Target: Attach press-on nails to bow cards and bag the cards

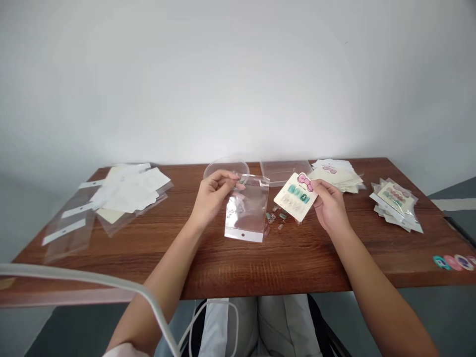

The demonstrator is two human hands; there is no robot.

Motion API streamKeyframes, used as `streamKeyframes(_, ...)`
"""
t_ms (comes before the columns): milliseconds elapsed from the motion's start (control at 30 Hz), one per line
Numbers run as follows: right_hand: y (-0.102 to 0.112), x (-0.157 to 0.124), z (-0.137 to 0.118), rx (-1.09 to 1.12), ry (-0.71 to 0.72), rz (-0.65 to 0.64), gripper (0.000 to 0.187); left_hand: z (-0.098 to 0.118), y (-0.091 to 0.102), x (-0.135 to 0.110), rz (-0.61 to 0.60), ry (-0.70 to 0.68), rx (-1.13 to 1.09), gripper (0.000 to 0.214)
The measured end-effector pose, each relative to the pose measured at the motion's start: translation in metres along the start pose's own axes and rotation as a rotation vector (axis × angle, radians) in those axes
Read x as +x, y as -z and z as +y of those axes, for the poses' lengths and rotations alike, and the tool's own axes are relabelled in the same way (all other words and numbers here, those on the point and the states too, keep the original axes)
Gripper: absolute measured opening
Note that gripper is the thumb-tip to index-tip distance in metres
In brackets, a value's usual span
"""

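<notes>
My left hand (213, 196) pinches the top edge of a clear resealable plastic bag (245, 212), which hangs down with its white hang-tab strip near the table. My right hand (329, 206) grips a cream card of press-on nails (296, 197) by its right edge. The card has a pink bow at the top and rows of teal and pale nails. Between the bag and the card, several loose press-on nails (275, 216) lie on the wooden table (297, 267), partly hidden by the card above them.
A stack of bagged nail cards (396, 206) lies at right, with loose cards (336, 175) behind it. Clear bags and white sheets (126, 193) lie at left. At the back stand a round clear lid (226, 168) and a square clear tray (284, 171). A pale cable (92, 277) crosses the lower left.
</notes>
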State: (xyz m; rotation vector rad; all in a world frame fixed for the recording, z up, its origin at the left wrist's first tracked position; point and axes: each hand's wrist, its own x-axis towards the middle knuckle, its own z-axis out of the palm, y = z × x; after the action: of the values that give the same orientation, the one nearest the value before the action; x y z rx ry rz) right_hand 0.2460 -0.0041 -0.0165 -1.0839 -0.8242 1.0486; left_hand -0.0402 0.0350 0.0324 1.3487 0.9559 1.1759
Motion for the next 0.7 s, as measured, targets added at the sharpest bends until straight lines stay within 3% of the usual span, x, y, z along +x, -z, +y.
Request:
streamKeyframes(200,0.004,0.001,-0.007,0.104,0.030,0.148,0.033,-0.008,-0.003,-0.012,-0.060,0.143,-0.076,0.036)
streamKeyframes(367,0.009,0.004,-0.014,0.176,0.047,0.208,0.032,-0.015,-0.011,-0.018,-0.085,0.158,-0.124,0.033)
streamKeyframes(500,-0.003,0.003,-0.025,0.156,0.068,0.136,0.033,-0.016,-0.015,-0.022,-0.136,0.191,-0.173,0.031)
streamKeyframes(700,-0.045,-0.005,-0.034,0.022,0.165,-0.033,0.030,-0.009,-0.020,-0.031,-0.178,0.188,-0.144,0.028)
